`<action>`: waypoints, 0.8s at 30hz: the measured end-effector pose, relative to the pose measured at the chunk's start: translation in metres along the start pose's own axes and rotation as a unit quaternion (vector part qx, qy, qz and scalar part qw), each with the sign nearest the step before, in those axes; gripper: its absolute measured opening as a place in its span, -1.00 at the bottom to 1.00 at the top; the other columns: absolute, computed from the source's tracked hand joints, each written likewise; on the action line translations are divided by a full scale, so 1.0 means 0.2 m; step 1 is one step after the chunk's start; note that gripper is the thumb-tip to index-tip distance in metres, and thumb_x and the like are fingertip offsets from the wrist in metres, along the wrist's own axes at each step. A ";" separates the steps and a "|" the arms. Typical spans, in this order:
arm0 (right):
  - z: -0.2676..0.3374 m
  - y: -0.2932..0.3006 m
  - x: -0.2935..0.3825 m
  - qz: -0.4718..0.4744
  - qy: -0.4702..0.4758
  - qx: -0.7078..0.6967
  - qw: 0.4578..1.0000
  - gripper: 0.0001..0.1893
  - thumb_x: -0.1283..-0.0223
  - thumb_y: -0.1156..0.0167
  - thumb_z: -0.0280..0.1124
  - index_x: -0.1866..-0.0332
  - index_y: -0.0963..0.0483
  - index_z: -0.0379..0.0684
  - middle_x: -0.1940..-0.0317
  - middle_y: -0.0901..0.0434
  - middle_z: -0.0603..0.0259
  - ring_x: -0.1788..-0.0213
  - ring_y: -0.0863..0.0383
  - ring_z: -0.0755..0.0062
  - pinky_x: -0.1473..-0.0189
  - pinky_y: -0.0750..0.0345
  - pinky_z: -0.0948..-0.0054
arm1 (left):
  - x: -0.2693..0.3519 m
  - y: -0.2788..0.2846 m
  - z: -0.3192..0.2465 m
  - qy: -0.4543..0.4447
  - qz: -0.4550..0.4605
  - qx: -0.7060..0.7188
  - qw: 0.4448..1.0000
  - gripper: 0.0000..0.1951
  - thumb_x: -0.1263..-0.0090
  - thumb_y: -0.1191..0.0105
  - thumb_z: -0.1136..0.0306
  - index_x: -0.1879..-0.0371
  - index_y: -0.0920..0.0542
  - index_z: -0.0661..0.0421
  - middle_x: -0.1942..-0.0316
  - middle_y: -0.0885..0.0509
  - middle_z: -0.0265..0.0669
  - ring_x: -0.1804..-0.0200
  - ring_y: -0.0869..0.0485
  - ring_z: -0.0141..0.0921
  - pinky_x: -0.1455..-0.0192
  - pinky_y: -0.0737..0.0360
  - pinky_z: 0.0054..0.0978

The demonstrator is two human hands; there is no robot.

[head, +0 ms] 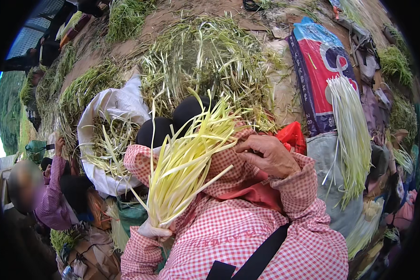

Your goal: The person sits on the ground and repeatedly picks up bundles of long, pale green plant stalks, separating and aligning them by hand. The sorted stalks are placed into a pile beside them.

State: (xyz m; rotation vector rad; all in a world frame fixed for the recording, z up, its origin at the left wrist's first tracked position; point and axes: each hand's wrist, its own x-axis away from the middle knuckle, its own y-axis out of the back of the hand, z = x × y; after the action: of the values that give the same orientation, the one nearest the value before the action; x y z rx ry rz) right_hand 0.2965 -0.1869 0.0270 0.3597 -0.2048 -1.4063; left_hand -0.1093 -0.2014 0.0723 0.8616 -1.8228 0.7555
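Note:
My left hand (156, 231), low in the head view and partly covered by the stalks, is closed around the pale base of a bunch of yellow-green leafy stalks (185, 154), which look like blanched chives. Its leaf ends fan out up and to the right across my lap. Just right of the bunch, over the checked cloth on my lap, is my right hand (267, 154), with bent fingers; whether a thin stalk lies between them I cannot tell. A white woven sack (91, 140) holding loose stalks stands left of my knees.
A big heap of green stalks (210, 59) lies beyond my knees. On the right, a pale bunch (351, 147) rests across a printed red and blue bag (316, 66) and a grey sheet (318, 157). A red plastic bag (292, 136) is near my right wrist. A person in a checked sleeve (54, 185) sits left.

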 end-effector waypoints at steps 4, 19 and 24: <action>0.03 -0.17 -0.07 -0.100 0.069 0.089 0.989 -0.73 -0.07 -0.24 -0.41 0.10 -0.47 -0.19 0.23 -0.54 0.13 0.21 -0.60 0.14 0.21 -0.56 0.30 | 0.01 0.02 -0.01 0.001 0.000 -0.001 1.000 -0.45 -0.03 -0.34 0.57 -0.07 -0.49 0.14 0.39 -0.61 -0.38 0.58 -0.47 -0.54 0.59 -0.38 -0.62; -0.07 -0.20 -0.09 -0.103 0.143 0.123 0.977 -0.70 -0.13 -0.15 -0.54 0.01 -0.40 -0.29 0.18 -0.50 0.01 0.18 -0.54 0.01 0.15 -0.49 0.31 | -0.03 -0.06 -0.06 -0.067 -0.021 -0.038 0.997 -0.49 -0.05 -0.33 0.54 -0.06 -0.53 0.12 0.33 -0.64 -0.40 0.55 -0.47 -0.57 0.55 -0.36 -0.63; -0.14 0.00 -0.03 -0.317 -0.149 -0.259 0.900 -0.92 -0.35 -0.01 -0.44 0.25 -0.37 -0.20 0.52 -0.39 0.45 0.48 -0.32 0.70 0.40 -0.33 0.66 | -0.10 -0.02 0.11 -0.032 -0.041 -0.010 0.999 -0.57 -0.05 -0.36 0.39 0.03 -0.62 0.08 0.37 -0.69 -0.39 0.57 -0.52 -0.49 0.54 -0.41 -0.54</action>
State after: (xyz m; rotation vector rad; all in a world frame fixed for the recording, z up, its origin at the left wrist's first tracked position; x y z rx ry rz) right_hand 0.3058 -0.1771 0.0013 -0.2684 0.0553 -2.0911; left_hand -0.1109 -0.2155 0.0459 0.9507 -1.8362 0.6644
